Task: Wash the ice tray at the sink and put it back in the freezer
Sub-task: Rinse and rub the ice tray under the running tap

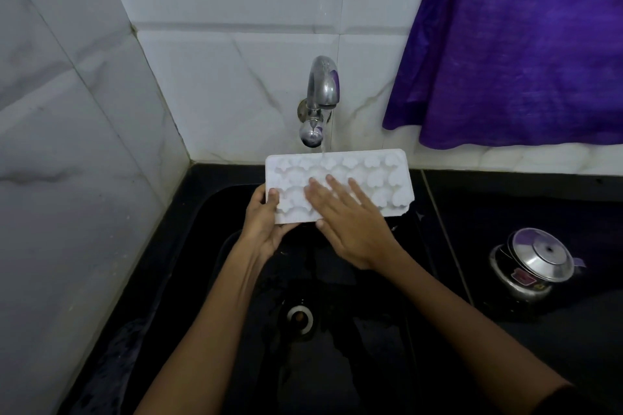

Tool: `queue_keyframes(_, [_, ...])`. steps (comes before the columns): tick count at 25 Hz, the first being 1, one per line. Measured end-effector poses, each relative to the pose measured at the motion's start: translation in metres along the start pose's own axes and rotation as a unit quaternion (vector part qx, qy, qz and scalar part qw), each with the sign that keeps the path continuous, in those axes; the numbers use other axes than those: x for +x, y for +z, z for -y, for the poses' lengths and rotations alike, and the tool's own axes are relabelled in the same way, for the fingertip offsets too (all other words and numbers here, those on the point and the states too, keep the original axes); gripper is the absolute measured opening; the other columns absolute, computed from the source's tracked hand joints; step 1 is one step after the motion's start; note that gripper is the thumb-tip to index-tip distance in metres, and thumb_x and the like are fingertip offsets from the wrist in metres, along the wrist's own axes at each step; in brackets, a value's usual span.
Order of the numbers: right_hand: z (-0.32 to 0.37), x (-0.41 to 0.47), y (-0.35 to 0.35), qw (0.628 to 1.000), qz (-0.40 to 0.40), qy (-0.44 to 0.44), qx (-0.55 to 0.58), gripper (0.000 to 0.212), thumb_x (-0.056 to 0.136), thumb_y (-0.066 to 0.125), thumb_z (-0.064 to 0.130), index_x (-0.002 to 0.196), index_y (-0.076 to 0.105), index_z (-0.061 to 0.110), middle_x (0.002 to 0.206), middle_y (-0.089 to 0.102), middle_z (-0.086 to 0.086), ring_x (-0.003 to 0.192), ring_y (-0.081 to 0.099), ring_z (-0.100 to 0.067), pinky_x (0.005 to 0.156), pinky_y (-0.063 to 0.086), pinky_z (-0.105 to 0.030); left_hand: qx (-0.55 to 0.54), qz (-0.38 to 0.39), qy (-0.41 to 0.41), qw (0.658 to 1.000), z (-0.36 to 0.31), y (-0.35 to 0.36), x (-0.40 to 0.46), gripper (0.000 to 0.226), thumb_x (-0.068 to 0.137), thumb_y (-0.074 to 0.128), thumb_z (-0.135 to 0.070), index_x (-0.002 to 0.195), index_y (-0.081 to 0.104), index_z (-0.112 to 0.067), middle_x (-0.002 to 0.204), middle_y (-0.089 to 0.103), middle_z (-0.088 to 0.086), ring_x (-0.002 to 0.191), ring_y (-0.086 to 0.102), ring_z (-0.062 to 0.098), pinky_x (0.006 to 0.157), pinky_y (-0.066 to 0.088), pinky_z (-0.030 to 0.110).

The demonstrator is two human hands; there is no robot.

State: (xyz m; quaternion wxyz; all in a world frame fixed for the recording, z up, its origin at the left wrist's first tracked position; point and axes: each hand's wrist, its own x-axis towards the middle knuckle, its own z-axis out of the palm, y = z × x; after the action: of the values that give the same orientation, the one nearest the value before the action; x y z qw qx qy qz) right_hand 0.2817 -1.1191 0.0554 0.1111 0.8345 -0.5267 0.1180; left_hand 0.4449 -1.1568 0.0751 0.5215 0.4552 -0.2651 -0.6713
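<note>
White marble-veined tiles (84, 111) fill the upper left and centre of the frame, meeting in a corner above a black sink (188, 246) sunk into a dark counter (573, 330). In the lower middle of the basin sits the round metal drain (300, 318), with the wet black floor glinting around it.

Left of centre, the left hand (264, 222) grips the near left corner of the ice tray (338, 185) — thumb curled over the top edge, the other fingers tucked underneath, where they are mostly hidden. The tray is white, long side running across the frame, held over the sink with its cavities facing up (they look rounded, perhaps heart-shaped; hard to tell at this size). Its near right corner has a ragged, chipped edge.

Above the tray's far edge, a chrome tap (322, 94) juts from the wall, and a thin stream of water (322, 145) falls from it onto the far row of cavities.

Right of centre, the right hand (350, 219) lies flat on the tray's top face — fingers straight and slightly spread, palm down, thumb at the near edge.

Further right, a purple cloth (522, 44) hangs across the upper right of the frame, and in the lower right a steel pot with a lid (532, 263) stands on the counter, well apart from the sink.
</note>
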Motion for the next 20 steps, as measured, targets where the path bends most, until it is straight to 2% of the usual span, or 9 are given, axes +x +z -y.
queue_keyframes(3, [-0.015,-0.013,-0.003,0.979,-0.022,0.193,0.067,0.063,0.096,0.012,0.043,0.150,0.002,0.012,0.157,-0.004,-0.001,0.146,-0.007,-0.017,0.119,-0.005,-0.040,0.015,-0.012,0.006,1.000,-0.001,-0.011,-0.003,0.015,0.100,0.037,-0.019,0.107,0.051,-0.017,0.104,0.062,0.003,0.094,0.063,0.021,0.064,0.055,0.041])
queue_keyframes(5, [-0.015,-0.013,-0.009,0.933,-0.048,0.305,0.186,0.063,0.100,0.015,0.041,0.150,-0.002,0.007,0.158,-0.010,-0.006,0.145,-0.011,-0.015,0.117,-0.007,-0.035,0.025,-0.010,0.012,1.000,0.000,-0.015,-0.007,0.015,0.100,0.038,-0.019,0.103,0.052,-0.019,0.106,0.062,0.002,0.095,0.063,0.021,0.064,0.056,0.040])
queue_keyframes(7, [-0.018,-0.011,-0.016,0.845,-0.064,0.395,0.355,0.060,0.103,0.022,0.036,0.151,0.003,0.005,0.160,0.001,-0.011,0.147,0.003,-0.021,0.117,0.006,-0.033,0.029,-0.013,0.017,0.999,0.000,-0.021,-0.012,0.016,0.100,0.037,-0.019,0.099,0.053,-0.021,0.106,0.063,0.002,0.095,0.063,0.021,0.063,0.057,0.040])
queue_keyframes(8, [-0.022,-0.011,-0.021,0.801,-0.070,0.418,0.423,0.056,0.103,0.027,0.033,0.150,0.014,0.005,0.158,0.016,-0.014,0.144,0.021,-0.024,0.115,0.018,-0.034,0.033,-0.014,0.021,0.999,-0.002,-0.025,-0.014,0.016,0.100,0.037,-0.020,0.099,0.053,-0.021,0.106,0.063,0.002,0.094,0.063,0.020,0.061,0.057,0.039])
queue_keyframes(10, [-0.034,-0.014,-0.032,0.756,-0.092,0.418,0.495,0.037,0.101,0.041,0.019,0.135,0.045,0.006,0.135,0.052,-0.013,0.113,0.057,-0.021,0.095,0.049,-0.031,0.052,-0.020,0.038,0.998,-0.006,-0.036,-0.020,0.015,0.100,0.037,-0.021,0.102,0.053,-0.021,0.105,0.063,0.001,0.094,0.063,0.019,0.060,0.057,0.036])
queue_keyframes(12, [-0.042,-0.021,-0.045,0.739,-0.104,0.398,0.534,0.032,0.093,0.054,0.004,0.125,0.055,0.006,0.110,0.064,-0.003,0.088,0.062,-0.008,0.069,0.055,-0.015,0.091,-0.012,0.066,0.994,-0.015,-0.045,-0.029,0.017,0.100,0.037,-0.022,0.109,0.050,-0.018,0.105,0.063,0.001,0.094,0.063,0.019,0.064,0.057,0.036])
queue_keyframes(13, [-0.045,-0.024,-0.051,0.737,-0.106,0.387,0.545,0.035,0.089,0.059,0.000,0.124,0.056,0.005,0.102,0.064,0.002,0.084,0.062,-0.005,0.065,0.055,-0.013,0.128,-0.005,0.086,0.988,-0.019,-0.050,-0.033,0.017,0.100,0.036,-0.022,0.110,0.049,-0.016,0.104,0.063,0.001,0.093,0.063,0.019,0.067,0.057,0.037])
queue_keyframes(17, [-0.039,-0.037,-0.073,0.735,-0.137,0.356,0.561,0.039,0.083,0.068,-0.001,0.120,0.060,0.007,0.098,0.067,0.003,0.082,0.068,-0.010,0.070,0.058,-0.021,0.321,0.007,0.197,0.926,-0.040,-0.061,-0.053,0.021,0.099,0.038,-0.021,0.094,0.058,-0.018,0.092,0.064,0.001,0.084,0.061,0.016,0.073,0.051,0.027])
queue_keyframes(20, [-0.034,-0.051,-0.086,0.736,-0.178,0.324,0.567,0.033,0.080,0.071,0.000,0.108,0.063,0.015,0.102,0.069,-0.005,0.084,0.070,-0.015,0.073,0.058,-0.026,0.327,0.049,0.217,0.918,-0.052,-0.072,-0.071,0.028,0.095,0.046,-0.016,0.086,0.069,-0.027,0.086,0.073,-0.005,0.083,0.069,0.015,0.073,0.054,0.027])
